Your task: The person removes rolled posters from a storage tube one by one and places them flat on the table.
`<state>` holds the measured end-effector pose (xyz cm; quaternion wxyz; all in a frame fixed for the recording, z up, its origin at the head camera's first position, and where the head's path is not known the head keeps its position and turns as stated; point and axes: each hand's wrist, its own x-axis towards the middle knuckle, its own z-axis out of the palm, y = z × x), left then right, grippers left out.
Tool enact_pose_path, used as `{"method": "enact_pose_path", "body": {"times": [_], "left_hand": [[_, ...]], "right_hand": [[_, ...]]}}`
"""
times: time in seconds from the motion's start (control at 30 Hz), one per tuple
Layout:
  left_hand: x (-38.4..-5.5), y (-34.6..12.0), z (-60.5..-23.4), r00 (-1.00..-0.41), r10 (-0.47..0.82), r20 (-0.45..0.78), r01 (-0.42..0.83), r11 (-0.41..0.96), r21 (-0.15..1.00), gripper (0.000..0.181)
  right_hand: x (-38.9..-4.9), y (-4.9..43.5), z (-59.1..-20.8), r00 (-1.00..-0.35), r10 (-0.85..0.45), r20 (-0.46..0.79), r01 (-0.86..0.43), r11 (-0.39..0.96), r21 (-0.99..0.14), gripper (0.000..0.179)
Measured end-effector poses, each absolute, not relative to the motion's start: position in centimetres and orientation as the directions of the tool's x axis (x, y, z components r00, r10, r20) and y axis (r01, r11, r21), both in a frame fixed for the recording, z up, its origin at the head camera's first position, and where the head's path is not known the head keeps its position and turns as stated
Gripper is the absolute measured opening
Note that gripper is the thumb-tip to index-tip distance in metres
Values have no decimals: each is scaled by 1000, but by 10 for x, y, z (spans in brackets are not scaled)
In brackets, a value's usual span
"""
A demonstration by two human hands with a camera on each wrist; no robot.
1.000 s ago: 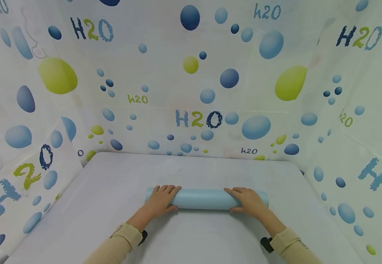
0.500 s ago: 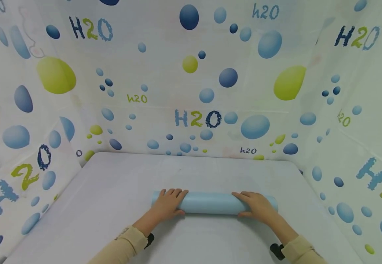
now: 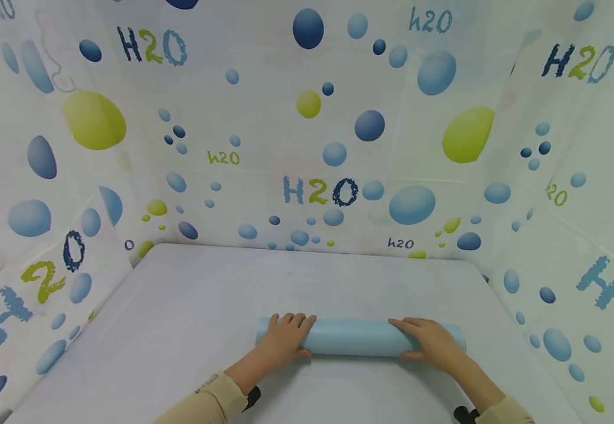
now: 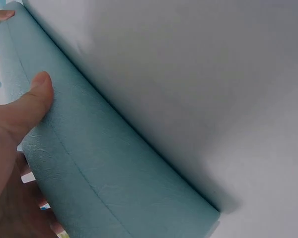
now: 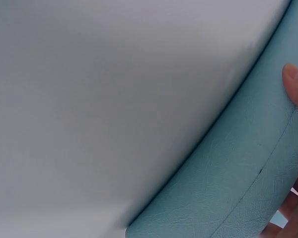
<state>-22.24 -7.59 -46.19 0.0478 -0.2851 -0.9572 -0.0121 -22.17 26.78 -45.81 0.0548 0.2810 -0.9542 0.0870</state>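
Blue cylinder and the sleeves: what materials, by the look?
Blue cylinder: likely faux leather or vinyl over an unseen core, soft satin sheen; wrist views show fine creased grain and a thin lengthwise line. Beige sleeves: woven fabric, probably cotton or a blend, matte, with soft folds at the cuff; exact fibre unclear.

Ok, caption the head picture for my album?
Left hand and right hand grip a light-blue roll on a white table.
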Motion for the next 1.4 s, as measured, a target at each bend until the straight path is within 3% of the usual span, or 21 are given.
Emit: {"method": "enact_pose_path", "body": {"times": [0.83,1.4], "left_hand": [[-216,-71,-460,-832,540,125,548,835,42,74],[-214,-71,-458,-834,538,126,549,832,78,73]], "right_hand": [[-217,266,-458,-861,-489,141,-506,850,-147,75],[-221,215,-463,-821,-552,147,-569,811,-137,77]]}}
